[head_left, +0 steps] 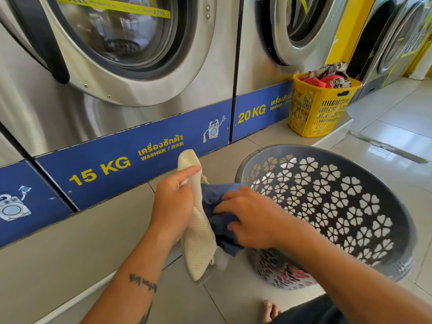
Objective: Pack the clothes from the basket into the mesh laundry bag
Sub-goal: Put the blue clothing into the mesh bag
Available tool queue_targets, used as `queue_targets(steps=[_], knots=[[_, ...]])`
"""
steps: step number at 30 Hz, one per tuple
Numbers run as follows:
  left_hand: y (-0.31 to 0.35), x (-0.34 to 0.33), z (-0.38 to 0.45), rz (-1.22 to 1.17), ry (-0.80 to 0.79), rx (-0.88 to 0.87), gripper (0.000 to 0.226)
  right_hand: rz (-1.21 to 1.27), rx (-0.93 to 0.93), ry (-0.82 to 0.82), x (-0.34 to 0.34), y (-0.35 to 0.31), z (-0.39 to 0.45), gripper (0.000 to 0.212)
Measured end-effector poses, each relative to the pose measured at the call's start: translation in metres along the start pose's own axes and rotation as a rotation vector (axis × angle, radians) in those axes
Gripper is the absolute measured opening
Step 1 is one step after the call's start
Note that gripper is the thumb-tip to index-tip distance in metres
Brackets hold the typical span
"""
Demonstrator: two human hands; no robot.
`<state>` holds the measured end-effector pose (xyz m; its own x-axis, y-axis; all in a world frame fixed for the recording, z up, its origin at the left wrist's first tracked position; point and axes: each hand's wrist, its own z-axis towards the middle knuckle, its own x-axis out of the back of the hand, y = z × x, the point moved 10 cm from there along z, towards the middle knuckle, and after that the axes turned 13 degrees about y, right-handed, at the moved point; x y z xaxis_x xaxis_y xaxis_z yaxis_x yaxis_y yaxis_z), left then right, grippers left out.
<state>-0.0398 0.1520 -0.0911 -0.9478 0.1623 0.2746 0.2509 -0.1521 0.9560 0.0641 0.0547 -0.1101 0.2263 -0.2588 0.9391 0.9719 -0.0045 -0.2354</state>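
- The mesh laundry bag [198,232], cream and limp, hangs upright in front of the person, between the washer fronts and the grey basket [383,206]; held this way its mouth faces the right side, where the clothes come from.
- The left hand [173,202] is closed around the bag's upper edge, the forefinger stretched out along the mesh; this looks meant to keep one lip of the opening pulled taut and out of the way.
- A dark blue garment [217,206] sits at the bag's opening, touching the mesh, partly bunched against it. How much of it is already inside I cannot tell, since the hands cover the mouth.
- The right hand [247,218] has its fingers curled onto the blue garment, gripping and pressing it towards the bag, so the step in hand seems to be stuffing this piece in.
- The grey basket lies tipped on its side just beside the right forearm, its opening turned towards the person for easy reach; some red cloth shows through its lower wall.
- Further off, a yellow basket [320,113] heaped with clothes stands on the ledge against the 20 KG washer [257,66].
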Motion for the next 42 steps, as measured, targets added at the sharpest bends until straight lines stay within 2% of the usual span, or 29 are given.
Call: queue_targets(steps=[3,5,6,7,9,10,14,16,18,20,22,24,27,28,30,31,33,35,37,38,39,42], knots=[[0.000,0.002,0.002,0.011,0.005,-0.013,0.059,0.048,-0.216,0.103,0.023,0.037,-0.005,0.062],[0.000,0.003,0.002,0.019,0.007,-0.011,0.058,-0.001,-0.420,0.006,0.012,0.068,-0.016,0.090],[0.000,0.002,0.001,0.021,0.005,-0.008,0.058,0.066,-0.516,-0.083,-0.004,0.081,-0.024,0.098],[0.000,0.001,0.001,0.020,0.003,-0.010,0.057,0.210,-0.599,-0.155,-0.020,0.088,-0.031,0.096],[0.000,-0.001,0.000,0.022,-0.001,-0.016,0.057,0.523,-0.721,-0.202,-0.040,0.092,-0.036,0.071],[0.000,-0.002,-0.001,0.027,-0.007,-0.018,0.057,0.558,-0.743,-0.180,-0.041,0.093,-0.036,0.059],[0.001,-0.004,-0.004,0.050,-0.035,-0.016,0.058,0.275,-0.651,-0.054,-0.020,0.097,-0.023,0.038],[0.000,-0.007,-0.005,0.062,-0.055,-0.007,0.058,0.165,-0.580,0.086,0.007,0.088,-0.016,0.028],[-0.003,-0.009,-0.005,0.063,-0.057,-0.002,0.058,0.178,-0.514,0.250,0.031,0.069,-0.009,0.031],[-0.003,-0.011,-0.004,0.042,-0.061,-0.005,0.057,0.338,-0.482,0.307,0.036,0.045,-0.004,0.048],[-0.003,-0.011,-0.003,0.006,-0.067,-0.005,0.056,0.525,-0.448,0.243,0.026,0.028,0.000,0.061],[-0.003,-0.007,-0.001,0.000,-0.045,-0.001,0.056,0.522,-0.341,0.163,0.012,0.017,-0.001,0.053],[-0.001,-0.001,0.000,0.002,-0.026,-0.008,0.058,0.183,-0.037,0.056,-0.011,-0.004,-0.004,0.018],[0.000,-0.001,-0.001,0.002,-0.034,-0.012,0.058,0.043,0.053,-0.004,-0.025,-0.011,-0.007,0.013],[0.002,-0.002,-0.003,0.001,-0.048,-0.021,0.058,-0.163,0.119,-0.114,-0.046,-0.013,-0.009,0.020],[0.003,-0.002,-0.003,0.001,-0.045,-0.025,0.058,-0.167,0.109,-0.112,-0.042,-0.012,-0.007,0.022],[0.003,0.001,-0.001,-0.006,-0.027,-0.024,0.058,-0.100,0.069,-0.001,-0.020,-0.008,0.000,0.026],[0.002,0.006,0.002,-0.025,-0.002,-0.015,0.057,-0.159,-0.025,0.097,0.000,0.011,0.003,0.057],[0.004,0.007,0.003,-0.039,-0.002,-0.017,0.057,-0.177,-0.241,0.030,0.003,0.041,-0.003,0.092],[0.005,0.006,0.002,-0.042,-0.016,-0.020,0.057,-0.120,-0.330,-0.024,-0.004,0.053,-0.008,0.098],[0.006,0.005,0.001,-0.042,-0.034,-0.024,0.057,-0.043,-0.380,-0.056,-0.011,0.060,-0.012,0.095],[0.005,-0.002,-0.004,-0.024,-0.080,-0.030,0.056,0.049,-0.404,-0.024,-0.014,0.067,-0.011,0.062]])
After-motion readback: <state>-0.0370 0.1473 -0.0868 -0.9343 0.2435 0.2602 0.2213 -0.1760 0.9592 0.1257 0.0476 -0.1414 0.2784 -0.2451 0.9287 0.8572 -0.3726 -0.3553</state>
